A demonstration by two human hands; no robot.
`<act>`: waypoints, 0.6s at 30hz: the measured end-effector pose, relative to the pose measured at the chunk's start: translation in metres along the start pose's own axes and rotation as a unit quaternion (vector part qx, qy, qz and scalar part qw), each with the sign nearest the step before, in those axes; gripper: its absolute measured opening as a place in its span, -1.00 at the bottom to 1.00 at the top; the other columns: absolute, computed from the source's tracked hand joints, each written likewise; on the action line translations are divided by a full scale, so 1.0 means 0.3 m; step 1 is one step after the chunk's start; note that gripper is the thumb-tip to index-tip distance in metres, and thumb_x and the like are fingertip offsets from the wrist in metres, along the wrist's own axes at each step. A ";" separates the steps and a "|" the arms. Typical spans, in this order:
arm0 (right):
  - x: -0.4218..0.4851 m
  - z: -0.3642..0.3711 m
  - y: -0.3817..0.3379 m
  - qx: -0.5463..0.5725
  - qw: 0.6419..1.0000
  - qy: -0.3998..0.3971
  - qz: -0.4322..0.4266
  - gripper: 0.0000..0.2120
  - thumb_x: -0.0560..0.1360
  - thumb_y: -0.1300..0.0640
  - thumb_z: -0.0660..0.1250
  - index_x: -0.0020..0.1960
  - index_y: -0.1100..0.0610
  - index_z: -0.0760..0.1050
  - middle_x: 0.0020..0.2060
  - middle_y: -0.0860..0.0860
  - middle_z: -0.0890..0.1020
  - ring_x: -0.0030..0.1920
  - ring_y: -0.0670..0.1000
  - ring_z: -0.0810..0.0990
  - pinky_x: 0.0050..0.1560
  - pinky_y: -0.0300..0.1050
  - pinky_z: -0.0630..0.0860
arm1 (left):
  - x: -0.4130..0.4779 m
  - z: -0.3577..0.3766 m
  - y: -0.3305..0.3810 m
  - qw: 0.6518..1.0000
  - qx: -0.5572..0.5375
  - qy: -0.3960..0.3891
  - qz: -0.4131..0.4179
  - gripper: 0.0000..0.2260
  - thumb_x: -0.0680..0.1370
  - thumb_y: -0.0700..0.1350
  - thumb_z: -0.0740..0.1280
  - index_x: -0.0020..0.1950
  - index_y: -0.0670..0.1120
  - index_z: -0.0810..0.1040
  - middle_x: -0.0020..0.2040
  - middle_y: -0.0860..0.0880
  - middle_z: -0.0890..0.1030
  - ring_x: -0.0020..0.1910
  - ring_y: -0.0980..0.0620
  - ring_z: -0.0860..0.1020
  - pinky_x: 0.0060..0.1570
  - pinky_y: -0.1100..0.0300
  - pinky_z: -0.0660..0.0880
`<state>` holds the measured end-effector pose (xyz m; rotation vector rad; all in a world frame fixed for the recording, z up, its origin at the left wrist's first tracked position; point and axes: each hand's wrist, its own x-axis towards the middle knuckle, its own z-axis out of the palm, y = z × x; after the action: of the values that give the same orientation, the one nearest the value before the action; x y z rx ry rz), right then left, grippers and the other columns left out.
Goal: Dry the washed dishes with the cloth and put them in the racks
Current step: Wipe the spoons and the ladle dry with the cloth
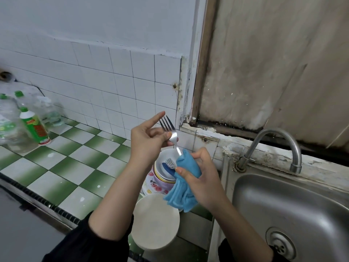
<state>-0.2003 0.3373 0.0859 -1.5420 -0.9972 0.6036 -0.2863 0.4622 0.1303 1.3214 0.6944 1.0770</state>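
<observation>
Fork (171, 132) held tines-up above the tabletop (62, 167), pinched at its neck by the left hand (149, 140); the right hand (200, 178) curls round a blue cloth (187, 167) wrapped over the handle's lower end. Light, stiff and probably slick while wet, the fork is best held at the neck, clear of the tines. A second fork (170, 163) lies on the stacked plates (158, 173) below.

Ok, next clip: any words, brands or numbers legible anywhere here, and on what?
No text can be read in this view.
Green-capped bottle: label with red lettering, too blurred to read.
Clear bottles: pale label, too blurred to read.
Plates: flower pattern only, no words.
Fork and cloth: no marking visible.
</observation>
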 end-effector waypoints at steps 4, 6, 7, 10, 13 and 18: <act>0.015 -0.018 -0.019 -0.010 0.998 0.023 -0.058 -0.73 0.47 0.18 0.48 -0.07 -0.02 0.38 -0.10 -0.07 0.58 -0.13 -0.06 0.65 -0.19 -0.08 0.66 | -0.032 0.032 -0.034 1.000 0.005 -0.016 0.004 -0.46 0.49 -0.49 0.31 0.41 -0.09 0.45 -0.23 -0.17 0.35 -0.31 -0.13 0.49 -0.23 0.34 0.56; 0.036 -0.015 -0.033 0.003 0.997 0.033 -0.073 -0.76 0.46 0.21 0.49 -0.06 0.04 0.43 -0.12 -0.04 0.58 -0.13 -0.05 0.64 -0.19 -0.09 0.65 | -0.050 0.052 -0.041 0.999 0.020 -0.020 0.016 -0.45 0.49 -0.51 0.30 0.40 -0.08 0.46 -0.24 -0.16 0.28 -0.25 -0.10 0.30 -0.15 0.37 0.53; 0.044 -0.012 -0.038 0.007 0.997 0.030 -0.076 -0.77 0.45 0.22 0.49 -0.06 0.07 0.44 -0.12 -0.04 0.58 -0.12 -0.04 0.64 -0.18 -0.09 0.65 | -0.051 0.055 -0.040 1.000 0.019 -0.011 0.021 -0.45 0.49 -0.51 0.30 0.39 -0.08 0.47 -0.23 -0.15 0.28 -0.23 -0.10 0.27 -0.15 0.36 0.52; 0.041 -0.013 -0.037 0.003 0.996 0.002 -0.089 -0.76 0.43 0.25 0.50 -0.09 0.04 0.47 -0.12 -0.06 0.60 -0.04 0.04 0.64 -0.07 0.04 0.65 | -0.030 0.030 -0.021 0.999 -0.034 0.022 0.024 -0.45 0.47 -0.52 0.32 0.37 -0.09 0.48 -0.18 -0.17 0.35 -0.23 -0.17 0.44 -0.27 0.32 0.57; 0.009 -0.040 -0.016 0.002 0.997 -0.024 -0.070 -0.74 0.40 0.27 0.52 -0.11 0.01 0.50 -0.09 -0.03 0.64 -0.03 0.05 0.65 -0.07 0.02 0.65 | -0.020 -0.005 -0.010 0.995 -0.079 0.045 0.029 -0.46 0.45 -0.52 0.32 0.36 -0.10 0.48 -0.14 -0.20 0.38 -0.20 -0.24 0.57 -0.28 0.28 0.59; -0.063 -0.074 0.037 0.027 0.998 -0.060 -0.006 -0.75 0.36 0.26 0.55 -0.10 0.03 0.54 -0.05 0.02 0.64 -0.05 0.07 0.67 -0.11 0.02 0.67 | -0.033 -0.052 -0.019 0.990 -0.098 0.093 0.043 -0.49 0.48 -0.51 0.31 0.37 -0.13 0.47 -0.16 -0.26 0.46 -0.16 -0.26 0.63 -0.28 0.30 0.59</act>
<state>-0.1887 0.3095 0.0774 -1.4641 -1.0716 0.7160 -0.3028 0.4602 0.1204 1.0990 0.6548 1.3162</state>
